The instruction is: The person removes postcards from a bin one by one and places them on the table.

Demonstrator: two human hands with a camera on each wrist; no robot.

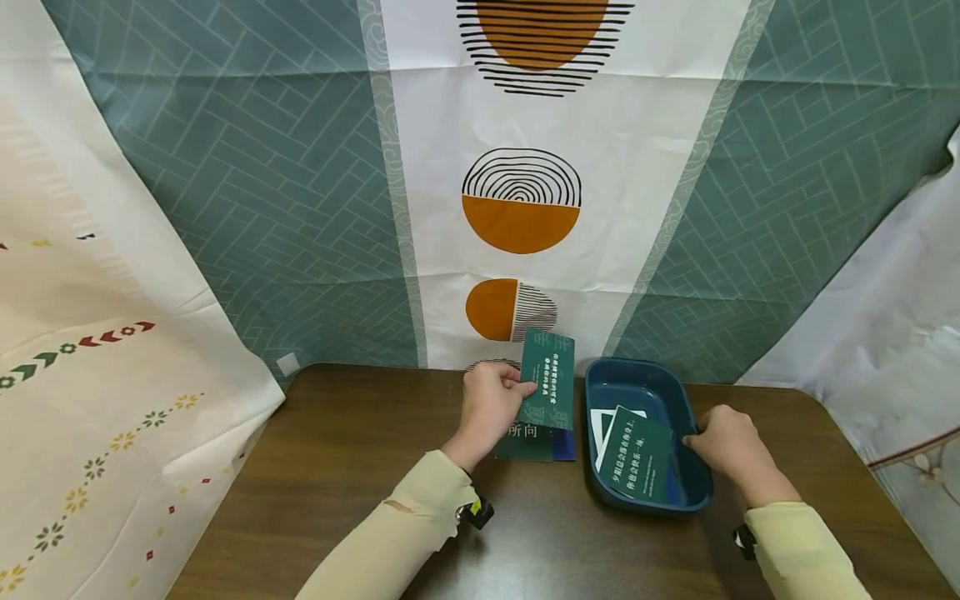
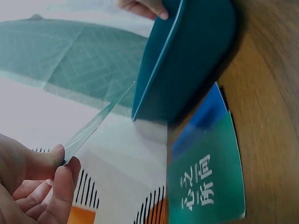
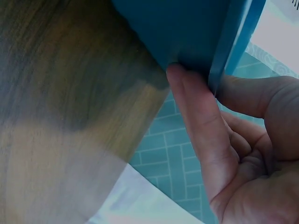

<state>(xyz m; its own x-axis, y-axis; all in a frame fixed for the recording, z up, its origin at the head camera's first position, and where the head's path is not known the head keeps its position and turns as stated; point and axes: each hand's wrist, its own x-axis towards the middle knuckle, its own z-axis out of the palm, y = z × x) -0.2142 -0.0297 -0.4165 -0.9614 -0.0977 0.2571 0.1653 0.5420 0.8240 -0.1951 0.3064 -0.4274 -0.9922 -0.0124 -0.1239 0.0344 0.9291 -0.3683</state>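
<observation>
A dark green card (image 1: 550,375) with white lettering is pinched at its left edge by my left hand (image 1: 489,404), raised over the table. In the left wrist view this card shows nearly edge-on between thumb and fingers. Below it lie another green card (image 2: 205,177) and a blue card (image 2: 205,116), overlapping on the table. My right hand (image 1: 731,450) grips the right rim of a blue plastic bin (image 1: 686,417), thumb inside and fingers outside. Inside the bin lies a green card (image 1: 636,458) with white writing, on top of a white-edged card (image 1: 597,425).
The brown wooden table (image 1: 360,467) ends at a hanging cloth (image 1: 300,167) with a teal and white pattern, close behind the bin. A pale patterned cloth (image 1: 112,417) hangs at the left, and white fabric (image 1: 900,333) at the right.
</observation>
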